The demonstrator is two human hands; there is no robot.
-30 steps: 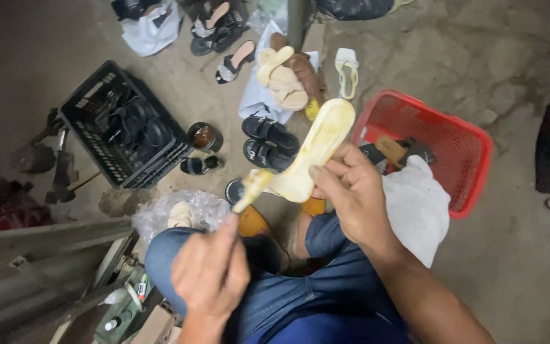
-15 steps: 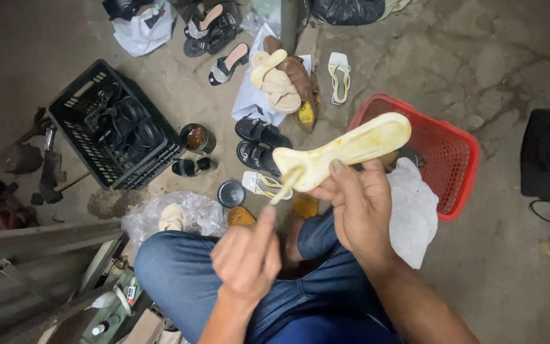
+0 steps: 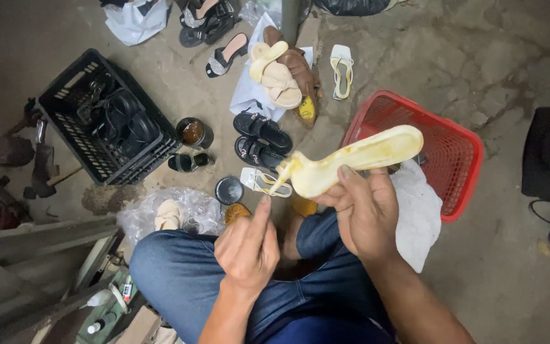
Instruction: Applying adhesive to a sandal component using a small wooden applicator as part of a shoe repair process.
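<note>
Head view: seated person works on a cream shoe sole (image 3: 351, 159).
Right hand (image 3: 364, 213) grips the sole, raised above the lap near the red basket (image 3: 459, 159); left hand (image 3: 249, 245) loosely curled, holding nothing I can see, forefinger pointing toward it.

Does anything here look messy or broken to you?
Yes. The cream sandal in the right hand has yellowish smears along its sole. Its straps hang loose near the left hand. Shoes lie scattered on the floor.
</note>
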